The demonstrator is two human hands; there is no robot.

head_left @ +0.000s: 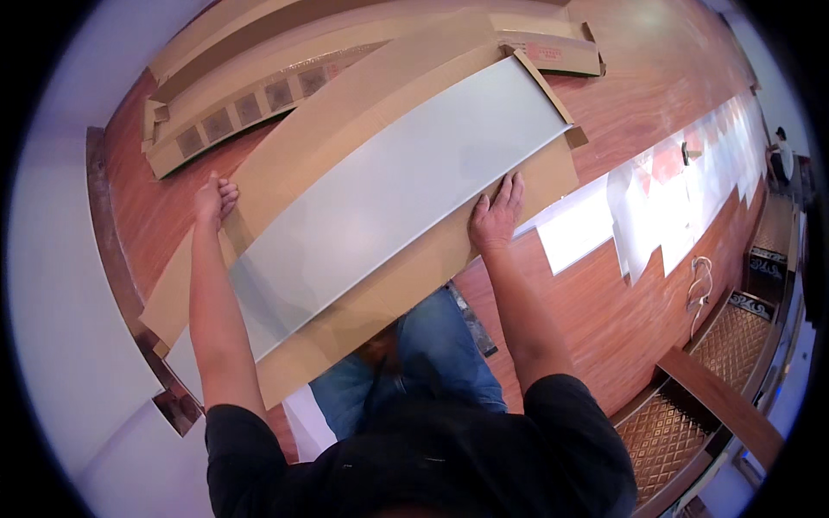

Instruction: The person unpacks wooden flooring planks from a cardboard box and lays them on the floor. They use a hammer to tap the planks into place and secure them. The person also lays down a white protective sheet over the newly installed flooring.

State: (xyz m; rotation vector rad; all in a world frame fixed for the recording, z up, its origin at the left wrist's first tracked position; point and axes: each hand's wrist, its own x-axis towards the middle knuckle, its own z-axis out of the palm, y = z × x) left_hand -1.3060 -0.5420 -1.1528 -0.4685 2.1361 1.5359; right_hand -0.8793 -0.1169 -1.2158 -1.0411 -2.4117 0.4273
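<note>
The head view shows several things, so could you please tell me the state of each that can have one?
Panel, lying face-up and uncovered on the cardboard
Cardboard, opened out beneath the panel, its right end raised
Carton, open, on the floor
Left hand, fingers curled at the cardboard's left edge; grip unclear
Right hand, open, fingers extended at the panel's near edge

The long panel [397,173] is pale grey, the cardboard [371,318] tan. The floor [570,332] shows reddish-brown wood grain; the jeans [440,341] are blue, the shirt [432,466] black. At near right, an insert [661,445] is diamond-patterned, probably gold-brown.
</note>
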